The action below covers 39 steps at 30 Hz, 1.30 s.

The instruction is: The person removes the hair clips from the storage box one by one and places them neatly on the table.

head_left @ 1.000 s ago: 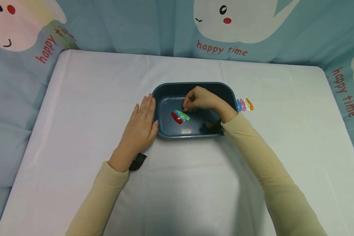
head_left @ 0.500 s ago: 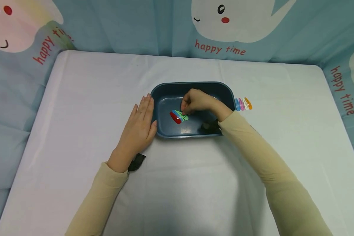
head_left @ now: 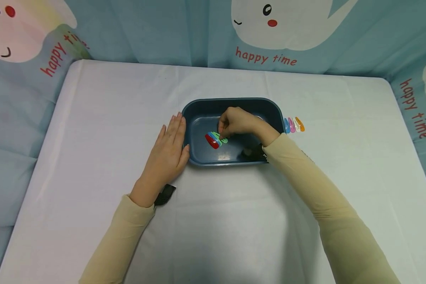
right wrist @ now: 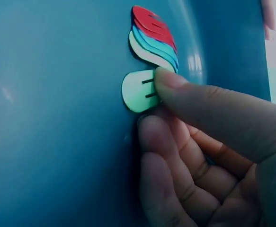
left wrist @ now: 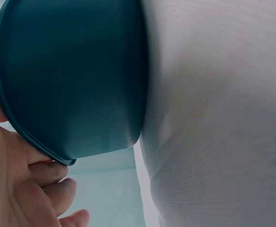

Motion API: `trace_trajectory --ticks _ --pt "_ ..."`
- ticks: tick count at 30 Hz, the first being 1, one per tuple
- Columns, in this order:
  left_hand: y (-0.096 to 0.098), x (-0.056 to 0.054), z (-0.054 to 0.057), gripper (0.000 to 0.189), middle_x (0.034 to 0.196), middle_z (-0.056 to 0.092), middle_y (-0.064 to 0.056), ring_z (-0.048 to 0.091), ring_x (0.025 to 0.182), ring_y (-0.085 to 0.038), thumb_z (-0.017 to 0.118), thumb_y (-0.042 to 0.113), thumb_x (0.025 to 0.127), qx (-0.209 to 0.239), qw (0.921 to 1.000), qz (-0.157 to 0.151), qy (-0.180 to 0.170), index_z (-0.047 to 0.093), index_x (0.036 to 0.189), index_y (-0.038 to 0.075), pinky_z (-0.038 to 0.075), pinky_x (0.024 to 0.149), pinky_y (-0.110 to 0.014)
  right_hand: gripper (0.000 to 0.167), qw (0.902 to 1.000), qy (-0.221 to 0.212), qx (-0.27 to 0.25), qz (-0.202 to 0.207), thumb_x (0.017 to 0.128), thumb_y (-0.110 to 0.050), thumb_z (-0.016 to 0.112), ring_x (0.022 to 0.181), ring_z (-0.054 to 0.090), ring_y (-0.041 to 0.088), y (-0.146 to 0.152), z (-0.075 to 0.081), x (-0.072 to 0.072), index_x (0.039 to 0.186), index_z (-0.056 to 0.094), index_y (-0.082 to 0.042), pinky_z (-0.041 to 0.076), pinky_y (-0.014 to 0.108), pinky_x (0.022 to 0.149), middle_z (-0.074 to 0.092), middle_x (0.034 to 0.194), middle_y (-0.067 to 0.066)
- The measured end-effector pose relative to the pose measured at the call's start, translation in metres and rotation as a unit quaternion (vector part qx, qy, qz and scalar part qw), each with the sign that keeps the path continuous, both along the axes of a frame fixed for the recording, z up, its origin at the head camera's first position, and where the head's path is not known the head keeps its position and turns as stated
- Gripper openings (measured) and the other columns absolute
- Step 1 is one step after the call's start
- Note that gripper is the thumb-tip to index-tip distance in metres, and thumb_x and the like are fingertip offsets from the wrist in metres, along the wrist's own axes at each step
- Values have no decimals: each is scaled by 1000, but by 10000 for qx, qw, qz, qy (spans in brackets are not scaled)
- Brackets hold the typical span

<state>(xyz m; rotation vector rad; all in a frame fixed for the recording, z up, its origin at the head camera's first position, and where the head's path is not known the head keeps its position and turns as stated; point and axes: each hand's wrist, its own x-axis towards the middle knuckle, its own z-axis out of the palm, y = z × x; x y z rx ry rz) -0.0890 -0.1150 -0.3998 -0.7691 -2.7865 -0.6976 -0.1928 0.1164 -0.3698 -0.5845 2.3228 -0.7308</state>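
Pinching a green clip [right wrist: 135, 92] between thumb and finger, the right hand's grip [head_left: 236, 120] is drawn nearly together inside the blue tray [head_left: 198, 128], just beside red, blue and green clips [right wrist: 157, 46]; only the right wrist view plainly shows the pinched clip's two slots. The head view alone shows a row of clips [head_left: 291, 125] between the tray and the surface's [head_left: 213, 228] right edge, while the left hand's grip [head_left: 167, 146], fingers extended, touches the tray's left rim.

blue fabric [head_left: 156, 31] (printed in red with "happy time") borders the white desk [head_left: 358, 177] on three sides. the fabric hangs in folds.
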Motion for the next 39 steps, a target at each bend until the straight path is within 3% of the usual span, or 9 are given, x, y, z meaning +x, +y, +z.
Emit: trace_trajectory --ticks 17,27,39 --pt "1 0 2 61 154 17 -20 15 142 -30 37 22 95 66 10000 0 -7 21 146 -8 12 112 -48 6 9965 -578 -421 -426 80 -4 72 62 59 16 6 3 -5 78 69 0 51 28 61 65 69 6" --pt "1 0 1 62 154 17 -20 17 141 -33 39 21 95 43 10000 19 -62 22 146 -9 13 112 -49 6 9938 -580 -760 -574 80 -2 71 64 60 16 6 11 -3 77 68 1 52 28 63 66 69 6" --pt "1 2 0 61 155 15 -18 10 143 -26 36 22 95 27 9999 30 -109 20 147 -7 11 113 -48 3 9945 -482 -689 -631 81 -2 68 68 63 18 6 17 0 79 67 0 53 31 67 67 72 8"
